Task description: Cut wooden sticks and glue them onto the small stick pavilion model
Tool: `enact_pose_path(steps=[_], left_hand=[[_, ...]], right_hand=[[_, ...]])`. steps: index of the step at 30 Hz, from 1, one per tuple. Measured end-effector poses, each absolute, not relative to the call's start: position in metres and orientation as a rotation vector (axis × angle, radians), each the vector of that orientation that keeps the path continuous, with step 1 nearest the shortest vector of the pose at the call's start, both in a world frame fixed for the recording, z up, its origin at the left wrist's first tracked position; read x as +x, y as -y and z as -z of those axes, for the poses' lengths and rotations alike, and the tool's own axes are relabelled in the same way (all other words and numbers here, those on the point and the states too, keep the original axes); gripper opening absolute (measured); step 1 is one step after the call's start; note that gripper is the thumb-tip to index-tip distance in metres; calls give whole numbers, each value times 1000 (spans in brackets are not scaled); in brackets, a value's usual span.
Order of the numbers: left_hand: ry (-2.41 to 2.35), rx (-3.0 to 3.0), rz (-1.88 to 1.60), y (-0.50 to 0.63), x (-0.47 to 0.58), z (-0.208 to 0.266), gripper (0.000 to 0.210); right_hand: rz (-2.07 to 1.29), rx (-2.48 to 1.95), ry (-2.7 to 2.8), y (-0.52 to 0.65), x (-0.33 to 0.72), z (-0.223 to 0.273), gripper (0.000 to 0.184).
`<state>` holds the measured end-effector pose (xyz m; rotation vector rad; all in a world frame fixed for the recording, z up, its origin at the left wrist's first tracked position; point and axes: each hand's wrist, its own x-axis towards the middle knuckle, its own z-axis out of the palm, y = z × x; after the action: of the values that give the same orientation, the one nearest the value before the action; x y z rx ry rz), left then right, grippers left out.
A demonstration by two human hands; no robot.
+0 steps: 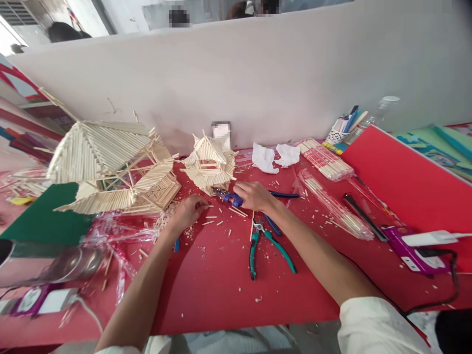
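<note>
My right hand (253, 195) is closed over a pair of blue wire-stripping pliers (232, 198), whose handles spread out behind it. The jaws point left, at the front base of a small stick-built pavilion model (210, 167). My left hand (190, 212) rests low over the table with its fingers bent together. A short piece of stick lies at its fingertips; whether it is pinched cannot be told. Cut wooden stick pieces (208, 222) lie between the hands. Nearer to me are green-handled cutting pliers (258, 227), with their handles apart.
A larger stick-built roofed model (99, 152) stands left, above crumpled plastic wrap (114, 233) and a green board (44, 216). Packs of sticks (328, 160), white tissues (263, 158), a pen cup (339, 132) and a purple power strip (413, 248) occupy the right. A pale partition (239, 78) rises behind.
</note>
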<state>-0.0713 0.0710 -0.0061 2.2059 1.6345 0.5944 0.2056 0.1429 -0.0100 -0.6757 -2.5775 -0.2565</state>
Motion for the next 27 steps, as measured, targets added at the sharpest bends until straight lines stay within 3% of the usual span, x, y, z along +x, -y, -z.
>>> enact_pose_path(steps=[6, 10, 21, 27], left_hand=[[-1579, 2053, -773, -71, -67, -3, 15], [-1463, 1668, -910, -67, -56, -11, 27], [-1283, 1117, -1182, -41, -44, -8, 40], [-1252, 974, -1241, -39, -36, -10, 50]], right_hand=[[73, -669, 2522, -143, 213, 8, 27], [-224, -682, 2458, -141, 220, -5, 33], [-915, -742, 2255, -133, 226, -28, 33], [-1092, -770, 2193, -133, 234, -26, 38]])
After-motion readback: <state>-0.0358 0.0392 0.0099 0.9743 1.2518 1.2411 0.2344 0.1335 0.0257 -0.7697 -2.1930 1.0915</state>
